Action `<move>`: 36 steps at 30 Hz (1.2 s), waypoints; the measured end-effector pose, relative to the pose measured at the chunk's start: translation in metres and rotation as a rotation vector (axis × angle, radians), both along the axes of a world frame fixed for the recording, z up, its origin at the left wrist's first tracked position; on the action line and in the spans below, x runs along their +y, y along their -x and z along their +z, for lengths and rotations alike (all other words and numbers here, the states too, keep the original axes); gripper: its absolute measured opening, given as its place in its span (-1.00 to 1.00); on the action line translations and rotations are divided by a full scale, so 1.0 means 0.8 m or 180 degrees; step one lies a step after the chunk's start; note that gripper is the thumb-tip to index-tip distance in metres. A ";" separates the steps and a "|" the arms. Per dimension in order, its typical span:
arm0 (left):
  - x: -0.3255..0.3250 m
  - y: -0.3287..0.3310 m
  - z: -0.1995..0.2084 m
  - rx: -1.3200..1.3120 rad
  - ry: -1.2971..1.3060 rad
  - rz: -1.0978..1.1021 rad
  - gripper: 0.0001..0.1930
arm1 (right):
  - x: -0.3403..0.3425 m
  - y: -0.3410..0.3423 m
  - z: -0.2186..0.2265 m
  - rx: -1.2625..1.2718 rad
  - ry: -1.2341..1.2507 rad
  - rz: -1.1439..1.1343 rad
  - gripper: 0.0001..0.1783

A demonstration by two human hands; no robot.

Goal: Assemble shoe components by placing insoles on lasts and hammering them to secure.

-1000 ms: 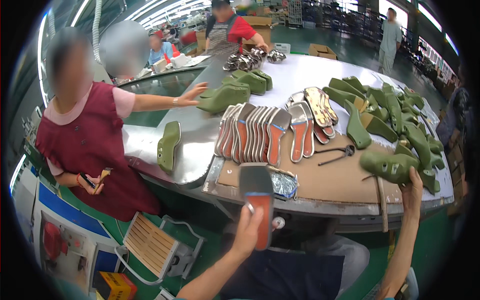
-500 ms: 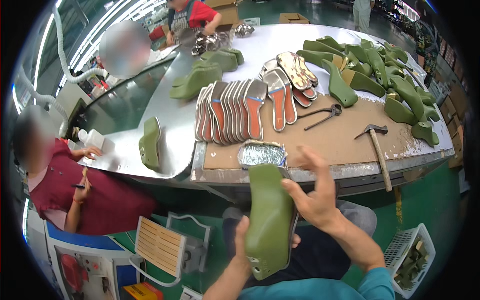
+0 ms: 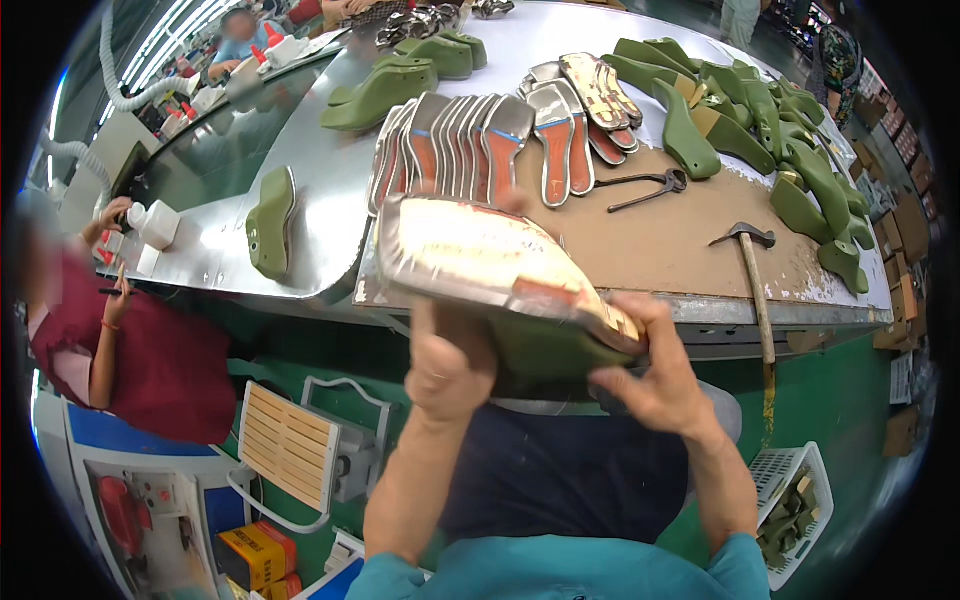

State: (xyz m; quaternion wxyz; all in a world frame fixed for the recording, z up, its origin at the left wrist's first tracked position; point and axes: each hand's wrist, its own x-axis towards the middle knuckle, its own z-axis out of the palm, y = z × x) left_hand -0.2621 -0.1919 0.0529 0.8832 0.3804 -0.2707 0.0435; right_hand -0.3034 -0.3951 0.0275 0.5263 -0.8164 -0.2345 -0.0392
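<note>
A green shoe last (image 3: 545,352) is held above my lap at the table's front edge, its underside turned up and blurred by motion. Against that underside lies a cream insole (image 3: 475,245) with a silvery rim. My left hand (image 3: 447,365) is closed on the last's left part, its fingers partly hidden behind it. At the narrower right end, my right hand (image 3: 660,370) grips the last between thumb and fingers. Just beyond, a row of orange-and-grey insoles (image 3: 455,150) stands on the table.
Pincers (image 3: 645,190) and a hammer (image 3: 755,280) lie on brown board, the handle jutting past the edge. Green lasts (image 3: 735,130) are heaped at the right; another last (image 3: 270,222) stands left. A co-worker in dark red (image 3: 130,350), a chair (image 3: 288,445) and a white basket (image 3: 795,510) are nearby.
The last has been turned from upright to lying crosswise, so the insole on its underside shows. My right hand, apart from it before, now grips its right end.
</note>
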 end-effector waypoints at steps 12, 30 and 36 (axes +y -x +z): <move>0.085 0.031 -0.109 0.1756 0.0511 0.1811 -0.59 | 0.057 -0.036 -0.071 -0.1187 0.1169 -0.0016 -0.36; 0.009 -0.147 -0.052 -0.0290 -0.5789 0.0887 -0.78 | 0.067 -0.025 -0.090 -0.1128 0.1080 -0.0179 -0.42; 0.014 -0.143 -0.049 0.0225 -0.4929 0.0859 -0.82 | 0.065 -0.025 -0.087 -0.1030 0.1027 -0.0228 -0.42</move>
